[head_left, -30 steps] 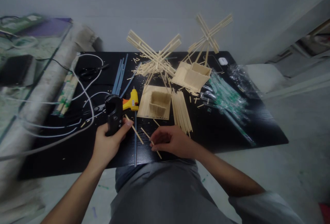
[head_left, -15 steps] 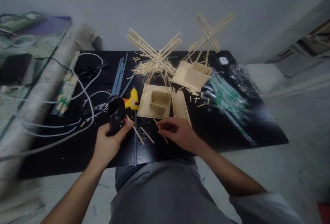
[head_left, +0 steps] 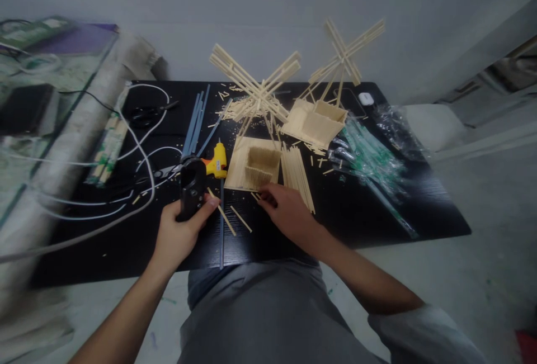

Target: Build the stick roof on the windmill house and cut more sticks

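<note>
My left hand (head_left: pixel 180 232) is closed round a black tool (head_left: pixel 193 188) with a curved, open top; its exact kind is unclear. The same hand pinches a thin wooden stick (head_left: pixel 222 214) between thumb and finger. Another short stick (head_left: pixel 241 218) lies on the table just right of it. My right hand (head_left: pixel 287 210) has its fingers bent together at the front edge of a wooden model windmill (head_left: pixel 235 171), over thin wooden sticks (head_left: pixel 254 195) whose ends show beside the fingertips. The windmill has a square base, an open box of sticks and crossed blades.
A yellow glue gun (head_left: pixel 219 161) stands behind my left hand. Loose sticks (head_left: pixel 297 176) lie right of the base. Further back are a second windmill (head_left: pixel 331 123), blue-grey glue sticks (head_left: pixel 195 123) and plastic packets (head_left: pixel 369 151). White cables (head_left: pixel 145 154) loop across the left.
My right hand has moved slightly forward, up to the front edge of the windmill base, and the stick beneath it is now mostly hidden. My left hand keeps its hold on the black tool and stick.
</note>
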`<state>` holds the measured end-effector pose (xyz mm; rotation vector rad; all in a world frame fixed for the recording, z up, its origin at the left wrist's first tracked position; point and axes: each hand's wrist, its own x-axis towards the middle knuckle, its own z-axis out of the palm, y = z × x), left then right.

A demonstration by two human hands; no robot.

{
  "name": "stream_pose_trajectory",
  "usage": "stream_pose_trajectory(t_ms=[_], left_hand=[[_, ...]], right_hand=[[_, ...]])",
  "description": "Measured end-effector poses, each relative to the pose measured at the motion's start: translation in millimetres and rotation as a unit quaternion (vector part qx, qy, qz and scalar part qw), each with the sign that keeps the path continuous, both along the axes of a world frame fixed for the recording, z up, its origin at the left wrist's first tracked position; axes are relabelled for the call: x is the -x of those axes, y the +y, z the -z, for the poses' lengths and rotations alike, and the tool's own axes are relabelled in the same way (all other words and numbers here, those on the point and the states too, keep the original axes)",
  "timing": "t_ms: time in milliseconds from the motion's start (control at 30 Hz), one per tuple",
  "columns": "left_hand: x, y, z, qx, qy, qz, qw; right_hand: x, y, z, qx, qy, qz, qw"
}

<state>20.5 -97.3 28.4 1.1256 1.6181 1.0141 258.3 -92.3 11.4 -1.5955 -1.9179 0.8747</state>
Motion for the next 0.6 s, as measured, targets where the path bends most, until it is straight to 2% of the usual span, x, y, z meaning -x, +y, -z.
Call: stream_pose_trajectory(t_ms=[200,367,467,600], left_hand=[[1.7,-0.5,3.6,0.0,0.001,0.003,1.0],[1.7,-1.1,4.4,-0.003,0.004,0.012,1.0],[0.3,-0.9,3.6,-0.007,0.002,0.018,1.0],[-7.2,1.5,-2.2,-0.027,-0.005,0.034,0.999]], right_hand=[[1.0,2.4,5.2,-0.007,-0.02,-0.007,1.0],[1.4,1.2,1.5,-0.008,-0.004,-0.001,1.0],[4.3,-2.4,-5.4,-0.002,0.064,0.007,0.998],[12.4,-6.1,-15.2,0.058,0.192,-0.027,0.979]])
